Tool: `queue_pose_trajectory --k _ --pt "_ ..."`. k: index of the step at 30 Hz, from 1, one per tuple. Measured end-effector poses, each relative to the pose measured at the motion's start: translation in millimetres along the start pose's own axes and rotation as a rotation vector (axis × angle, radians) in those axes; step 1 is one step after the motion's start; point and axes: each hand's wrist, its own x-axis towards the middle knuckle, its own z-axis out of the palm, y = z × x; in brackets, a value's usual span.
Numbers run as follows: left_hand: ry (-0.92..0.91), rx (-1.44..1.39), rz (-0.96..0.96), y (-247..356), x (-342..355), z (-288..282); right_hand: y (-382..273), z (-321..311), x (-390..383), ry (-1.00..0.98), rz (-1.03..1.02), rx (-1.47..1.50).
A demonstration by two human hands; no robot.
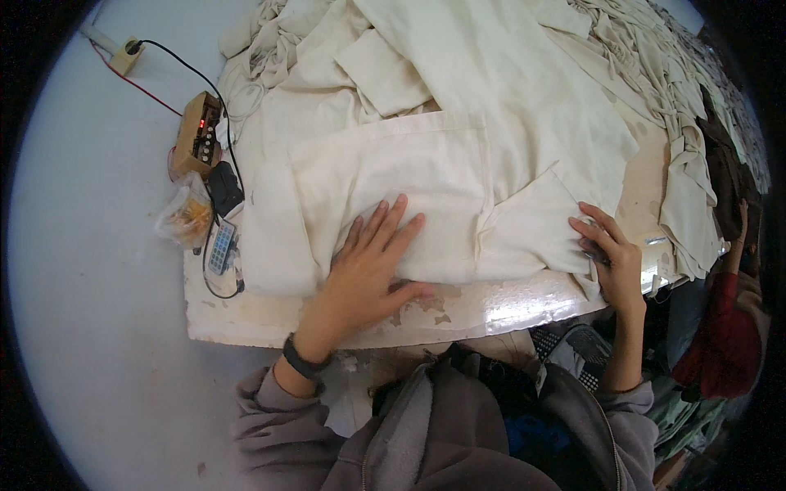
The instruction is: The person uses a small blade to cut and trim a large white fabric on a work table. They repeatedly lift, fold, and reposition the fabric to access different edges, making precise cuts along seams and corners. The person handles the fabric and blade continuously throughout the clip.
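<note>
Cloth, cream, lies spread at the near side of the table, right in front of the person. Front part looks doubled over and mostly flat; upright creases show left of centre, and the right corner is turned in on a slant. Judged partway: main layers laid down, while smoothing the creases and squaring the right corner seem left. Number of layers cannot be told.

Left hand rests palm down on the front part, fingers spread wide, gripping nothing visible. Right hand is at the right corner, fingers bent and fairly narrow, tips touching cloth; something dark shows under them, cannot tell what or whether it is pinched.

Near edge: strip of tabletop runs along the front, wider toward the right, some room to slide hands there. Left edge tight: remote, black adapter, plastic bag and brown box sit just beside the cloth. Far side blocked by rumpled fabric; right side has a hanging heap, with a red sleeve beyond
</note>
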Motion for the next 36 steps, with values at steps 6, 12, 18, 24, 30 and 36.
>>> queue_pose_trajectory --k 6,12,18,24,30,36 --pt "0.274 -0.304 -0.058 58 13 14 -5 2 4 0.002 0.031 -0.002" --pt "0.227 -0.522 -0.129 48 17 27 -4 3 4 0.027 0.01 0.012" --pt "0.009 -0.494 0.002 39 11 1 -6 1 6 0.092 0.142 0.145" --pt "-0.042 -0.811 0.047 52 52 3 -3 0 6 0.191 0.305 0.356" --pt "0.215 -0.312 0.102 63 143 58 4 7 8 0.239 0.296 0.166" --pt "-0.084 -0.693 -0.088 72 168 44 -3 -14 14 0.222 0.319 0.594"
